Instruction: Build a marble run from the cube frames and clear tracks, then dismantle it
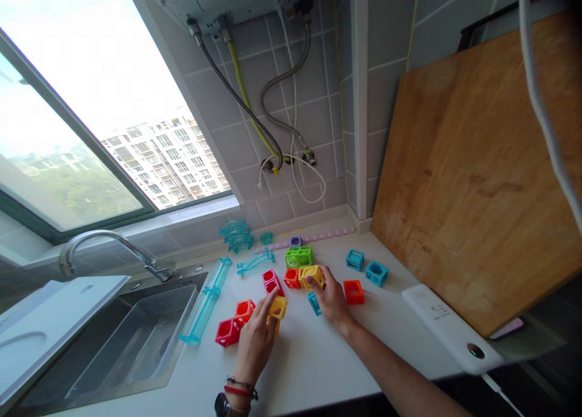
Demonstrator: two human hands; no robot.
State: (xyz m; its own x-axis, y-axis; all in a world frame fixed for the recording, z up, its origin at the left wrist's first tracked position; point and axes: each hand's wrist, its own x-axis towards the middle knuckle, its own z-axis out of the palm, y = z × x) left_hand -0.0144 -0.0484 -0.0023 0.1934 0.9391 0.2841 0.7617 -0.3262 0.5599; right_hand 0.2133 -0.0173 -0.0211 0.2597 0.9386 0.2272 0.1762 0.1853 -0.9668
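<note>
The left hand (255,339) pinches the near yellow cube (277,308). The right hand (334,299) grips the far yellow cube (311,276), seemingly joined to an orange cube (291,278). Blue cubes (376,273) at right and tracks (207,300) at left lie loose.

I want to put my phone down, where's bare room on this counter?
Bare counter lies between the orange plastic cube frame and the long white power bank, and along the near edge between your forearms. It is crowded where your left hand pinches a yellow cube frame, around your right hand, and by the wall with the clear blue track pieces.
</note>
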